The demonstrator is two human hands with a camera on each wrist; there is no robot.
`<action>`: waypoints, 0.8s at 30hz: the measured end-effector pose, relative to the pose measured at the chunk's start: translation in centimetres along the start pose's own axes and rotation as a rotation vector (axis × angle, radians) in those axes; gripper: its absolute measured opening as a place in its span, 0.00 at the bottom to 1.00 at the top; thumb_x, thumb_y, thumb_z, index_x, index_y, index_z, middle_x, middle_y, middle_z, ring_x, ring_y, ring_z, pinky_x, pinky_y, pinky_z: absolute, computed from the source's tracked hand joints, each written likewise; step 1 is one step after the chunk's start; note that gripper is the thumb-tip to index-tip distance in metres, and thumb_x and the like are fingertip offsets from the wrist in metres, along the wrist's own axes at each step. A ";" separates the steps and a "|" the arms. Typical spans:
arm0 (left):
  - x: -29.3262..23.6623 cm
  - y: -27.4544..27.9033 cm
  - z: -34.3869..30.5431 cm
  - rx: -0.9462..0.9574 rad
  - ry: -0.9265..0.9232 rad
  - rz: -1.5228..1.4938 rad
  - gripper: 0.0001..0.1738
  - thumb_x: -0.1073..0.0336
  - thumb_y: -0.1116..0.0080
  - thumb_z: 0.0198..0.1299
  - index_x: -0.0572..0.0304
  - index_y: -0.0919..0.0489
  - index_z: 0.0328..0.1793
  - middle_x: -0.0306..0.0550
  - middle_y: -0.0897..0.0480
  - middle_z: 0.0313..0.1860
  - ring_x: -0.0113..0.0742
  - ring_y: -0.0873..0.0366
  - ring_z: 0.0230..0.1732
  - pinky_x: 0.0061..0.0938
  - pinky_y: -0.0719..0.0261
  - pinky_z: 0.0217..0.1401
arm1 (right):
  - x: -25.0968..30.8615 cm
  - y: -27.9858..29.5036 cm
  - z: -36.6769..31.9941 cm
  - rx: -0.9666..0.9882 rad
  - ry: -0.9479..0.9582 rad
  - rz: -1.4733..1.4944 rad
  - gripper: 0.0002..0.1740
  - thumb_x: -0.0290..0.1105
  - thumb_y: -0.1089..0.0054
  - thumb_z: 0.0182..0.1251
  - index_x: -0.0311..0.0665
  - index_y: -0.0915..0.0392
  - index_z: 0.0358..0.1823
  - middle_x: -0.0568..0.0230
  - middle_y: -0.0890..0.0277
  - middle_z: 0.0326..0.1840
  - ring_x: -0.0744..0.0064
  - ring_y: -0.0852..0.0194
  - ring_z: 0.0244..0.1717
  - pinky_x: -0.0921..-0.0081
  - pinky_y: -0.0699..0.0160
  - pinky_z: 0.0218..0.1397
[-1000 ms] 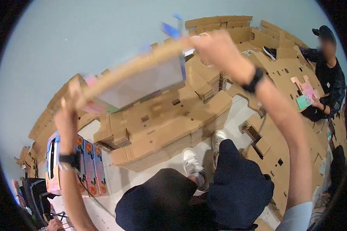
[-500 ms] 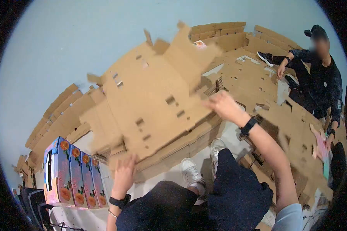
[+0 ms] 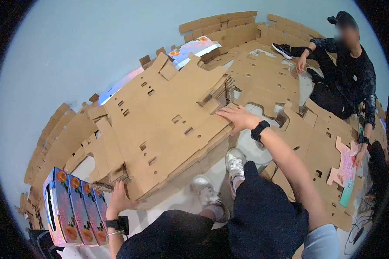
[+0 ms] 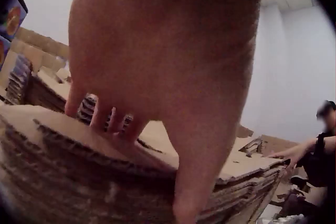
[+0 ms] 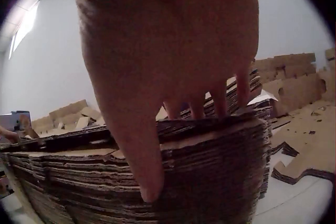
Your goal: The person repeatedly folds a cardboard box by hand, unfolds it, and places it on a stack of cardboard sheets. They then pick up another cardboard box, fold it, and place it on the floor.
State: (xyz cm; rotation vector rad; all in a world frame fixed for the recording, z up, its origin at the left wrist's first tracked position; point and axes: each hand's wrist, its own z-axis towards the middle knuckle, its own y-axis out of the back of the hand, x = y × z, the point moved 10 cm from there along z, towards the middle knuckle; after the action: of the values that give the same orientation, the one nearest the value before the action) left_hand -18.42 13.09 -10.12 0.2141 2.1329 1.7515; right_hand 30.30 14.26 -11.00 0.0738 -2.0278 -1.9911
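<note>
A flattened cardboard box sheet (image 3: 160, 116), brown and punched with slots, lies on top of a thick stack of similar sheets (image 5: 210, 176). My left hand (image 3: 120, 199) rests at its near left corner. In the left wrist view the fingers (image 4: 134, 127) lie over the top while the thumb points down along the layered edge. At the near right edge, my right hand (image 3: 240, 117) lies with its fingers over the cardboard. Its thumb presses down the stack's side in the right wrist view, where a narrow gap shows beneath the upper layer.
Printed boxes with orange fruit pictures (image 3: 75, 207) stand at the left. Behind the stack, colourful printed cardboard (image 3: 194, 51) leans by the wall. On the right, a seated person (image 3: 354, 73) reaches to a pink and green piece (image 3: 345, 170) on more cardboard. My shoes (image 3: 203, 190) stand close before the stack.
The cardboard sheet, earlier held up tilted with its pale underside showing, has come down flat onto the stack, brown side up. Both my hands have lowered with it to its near edge.
</note>
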 end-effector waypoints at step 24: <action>2.9 -3.7 1.4 0.187 -0.046 0.022 0.66 0.40 0.19 0.21 0.60 0.38 0.69 0.60 0.28 0.57 0.60 0.33 0.65 0.50 0.34 0.66 | 1.9 -1.4 2.0 -0.027 0.128 -0.274 0.53 0.41 0.16 0.24 0.45 0.34 0.60 0.65 0.27 0.56 0.62 0.29 0.60 0.66 0.35 0.64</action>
State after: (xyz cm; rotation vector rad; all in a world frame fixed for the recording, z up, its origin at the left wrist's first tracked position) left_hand -20.16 14.60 -14.44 0.3251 2.2690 1.5434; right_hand 27.76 15.67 -12.04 0.4845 -1.9978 -2.1092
